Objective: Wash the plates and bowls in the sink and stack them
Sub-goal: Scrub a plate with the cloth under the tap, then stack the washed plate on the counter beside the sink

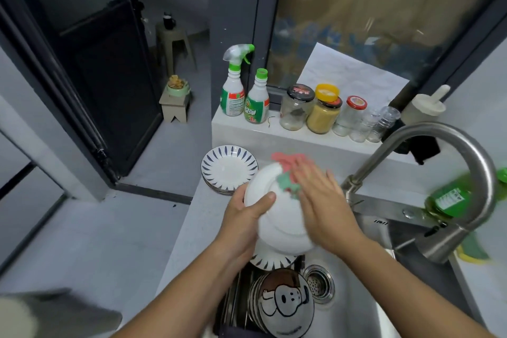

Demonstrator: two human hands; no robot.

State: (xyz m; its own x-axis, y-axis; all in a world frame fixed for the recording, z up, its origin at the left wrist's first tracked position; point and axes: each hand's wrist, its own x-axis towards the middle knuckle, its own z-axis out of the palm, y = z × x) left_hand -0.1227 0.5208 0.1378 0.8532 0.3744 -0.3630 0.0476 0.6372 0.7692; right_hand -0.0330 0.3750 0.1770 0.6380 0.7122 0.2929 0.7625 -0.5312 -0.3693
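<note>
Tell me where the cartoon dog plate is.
Head view, bottom centre: the cartoon dog plate sits in the sink, just left of the drain strainer.

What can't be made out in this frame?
Head view:
Cloth under the right hand: motion-blurred, shape unclear.
White plate: far face turned away; left hand holds it.
Dishes in the sink: count hidden by plate and forearms.
Green bottle: blurred, label unreadable, partly behind the faucet.

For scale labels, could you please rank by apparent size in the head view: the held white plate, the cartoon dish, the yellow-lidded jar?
Largest, look alike, nearness makes it unsure: held white plate, cartoon dish.
Smallest: yellow-lidded jar.
</note>
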